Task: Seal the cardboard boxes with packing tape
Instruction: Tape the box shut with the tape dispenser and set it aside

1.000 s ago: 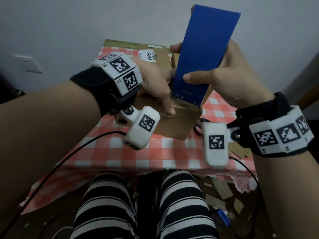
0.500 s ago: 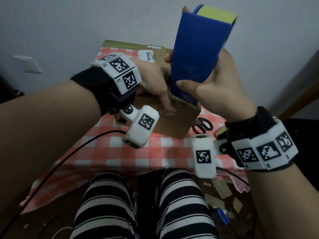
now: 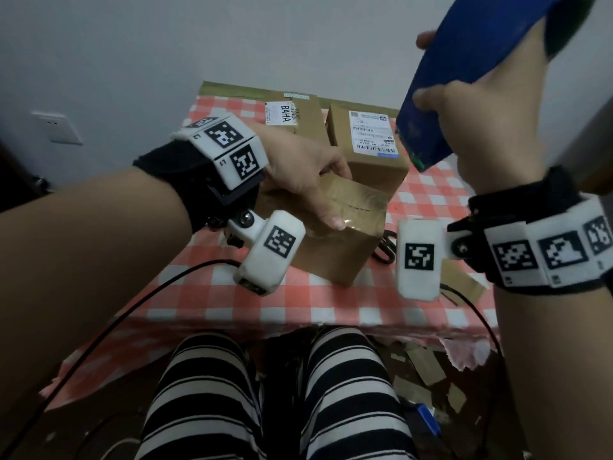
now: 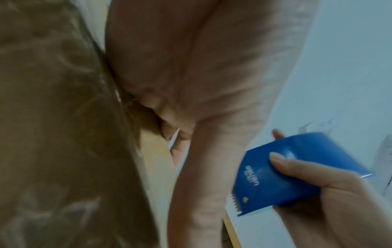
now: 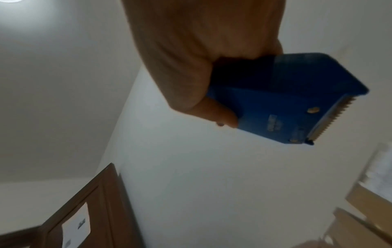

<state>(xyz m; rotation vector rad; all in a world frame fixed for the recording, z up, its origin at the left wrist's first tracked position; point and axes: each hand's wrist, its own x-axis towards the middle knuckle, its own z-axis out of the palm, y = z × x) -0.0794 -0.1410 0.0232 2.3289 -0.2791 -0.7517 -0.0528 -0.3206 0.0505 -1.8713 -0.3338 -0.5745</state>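
You have three boxes on the checked table (image 3: pixel 212 293). Your left hand (image 3: pixel 298 171) grips the front box (image 3: pixel 335 234), thumb on its taped top. Two more boxes sit behind it: the left one (image 3: pixel 295 117) and the right one (image 3: pixel 368 144). Scissors (image 3: pixel 386 250) lie beside the front box. Your right hand (image 3: pixel 471 117) grips the blue tape holder (image 3: pixel 441 94), up in the air.

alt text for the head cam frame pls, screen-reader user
The left hand grips a taped cardboard box on a checked tablecloth; the right hand holds a blue tape dispenser raised above it. Two labelled boxes stand behind.
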